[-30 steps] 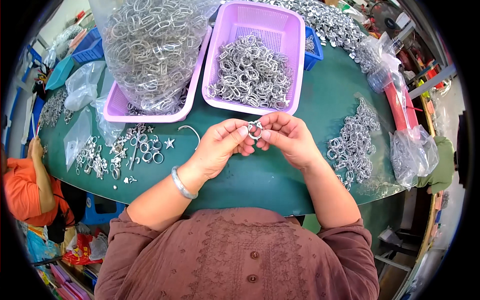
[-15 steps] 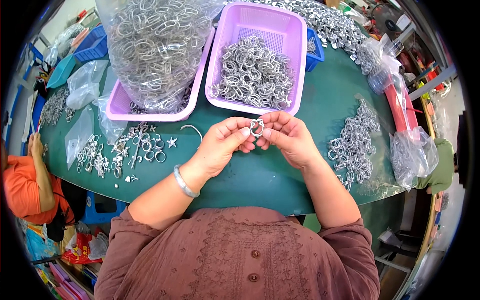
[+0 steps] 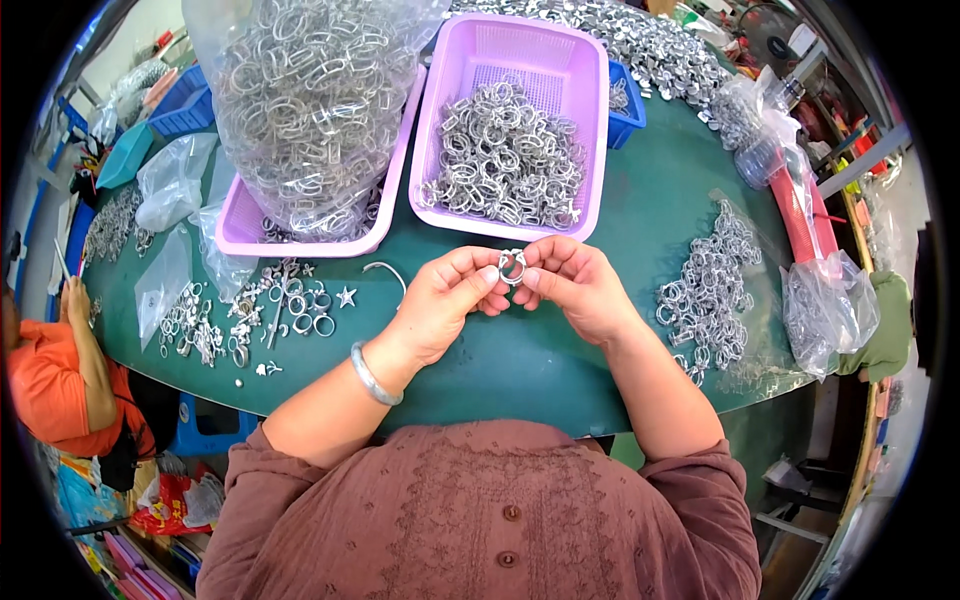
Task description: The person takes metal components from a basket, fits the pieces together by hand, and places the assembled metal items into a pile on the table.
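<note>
Between my two hands I hold one small silver metal ring (image 3: 512,267) upright, just in front of the purple baskets. My left hand (image 3: 455,290) pinches its left side between thumb and fingers. The right side is pinched by my right hand (image 3: 570,285) in the same way. Behind them stands a purple basket (image 3: 603,150) with a heap of similar silver rings (image 3: 510,150) in it. Several loose rings and small metal pieces (image 3: 300,305) lie on the table to the left of my left hand. To the right of my right hand is a pile of silver rings (image 3: 710,285).
A large clear bag of metal pieces (image 3: 310,110) stands in a second purple basket (image 3: 300,248). The green table (image 3: 640,200) curves around me. At the back lies a long heap of metal parts (image 3: 660,60). A person in orange (image 3: 60,385) sits at the left.
The ring and both hands sit slightly lower in the picture, as do the baskets, so the view has shifted a little. Both hands keep their pinch on the ring.
</note>
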Demonstrator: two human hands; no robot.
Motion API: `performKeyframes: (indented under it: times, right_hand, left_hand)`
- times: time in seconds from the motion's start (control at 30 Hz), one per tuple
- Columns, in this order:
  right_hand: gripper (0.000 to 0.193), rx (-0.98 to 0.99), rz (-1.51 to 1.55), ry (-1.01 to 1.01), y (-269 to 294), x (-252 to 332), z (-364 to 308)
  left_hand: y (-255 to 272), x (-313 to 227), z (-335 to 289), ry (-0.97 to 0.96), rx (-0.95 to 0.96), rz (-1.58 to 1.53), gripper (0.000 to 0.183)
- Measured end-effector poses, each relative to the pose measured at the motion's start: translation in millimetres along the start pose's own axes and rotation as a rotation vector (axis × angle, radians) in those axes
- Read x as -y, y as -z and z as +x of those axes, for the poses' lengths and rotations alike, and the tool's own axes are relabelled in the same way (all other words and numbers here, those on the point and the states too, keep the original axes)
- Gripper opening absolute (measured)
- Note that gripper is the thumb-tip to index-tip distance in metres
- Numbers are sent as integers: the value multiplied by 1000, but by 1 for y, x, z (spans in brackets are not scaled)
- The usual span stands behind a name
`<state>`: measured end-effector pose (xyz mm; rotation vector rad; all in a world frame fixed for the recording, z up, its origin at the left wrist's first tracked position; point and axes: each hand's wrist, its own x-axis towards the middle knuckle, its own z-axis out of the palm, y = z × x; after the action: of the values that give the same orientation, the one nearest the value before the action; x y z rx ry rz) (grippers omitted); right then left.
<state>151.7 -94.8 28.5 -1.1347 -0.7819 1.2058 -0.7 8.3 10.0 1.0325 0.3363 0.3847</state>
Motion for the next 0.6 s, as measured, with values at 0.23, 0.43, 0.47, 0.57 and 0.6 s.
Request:
performKeyframes:
  times: [0.23,0.43,0.47,0.57,0.6]
  right_hand:
    - [16,18,-31,-14,-3,2,0]
    - [14,54,-58,128,-5,-3,-2]
    - [13,52,-53,190,-7,-4,-2]
    - [14,13,-195,312,-7,-10,-1]
    - [14,9,-195,312,-5,-13,0]
  left_hand:
    - [1,1,1,-38,-17,2,21]
    - [0,0,2,-45,8,-33,24]
    - [-1,-1,1,-64,-7,-43,25]
    - [-2,0,0,-92,-18,-49,28]
    - [-4,0,0,-106,-21,-52,30]
